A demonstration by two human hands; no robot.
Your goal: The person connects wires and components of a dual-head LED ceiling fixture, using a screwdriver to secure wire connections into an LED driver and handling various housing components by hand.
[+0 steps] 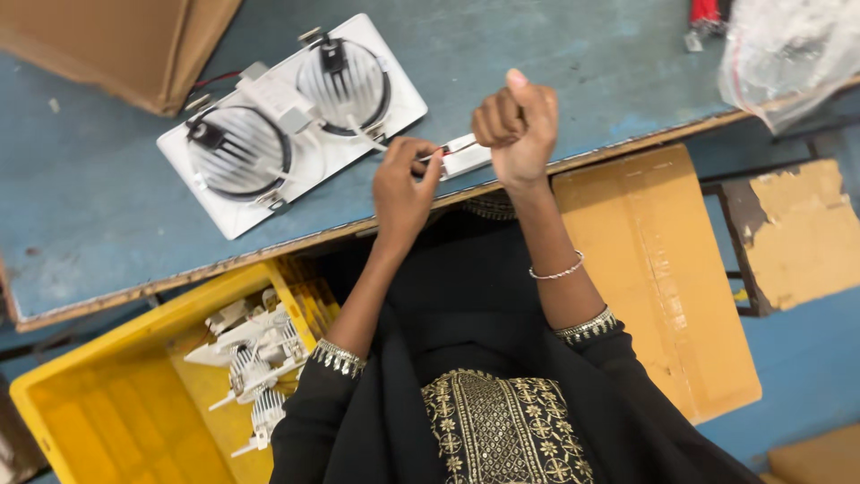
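A white twin downlight fixture [291,125] lies face down on the blue table [107,206], showing two round ribbed heat sinks. A thin wire runs from it to a small white driver box [466,157] near the table's front edge. My left hand [403,184] pinches the red and black wires at the end of that box. My right hand [518,125] is closed in a fist just above the box's other end, thumb up; what it grips is hidden.
A yellow plastic crate [107,394] under the table at lower left holds several similar white lamp parts [255,363]. Brown cardboard [663,278] lies to the right, a cardboard box [125,45] at top left, and a clear plastic bag [788,45] at top right.
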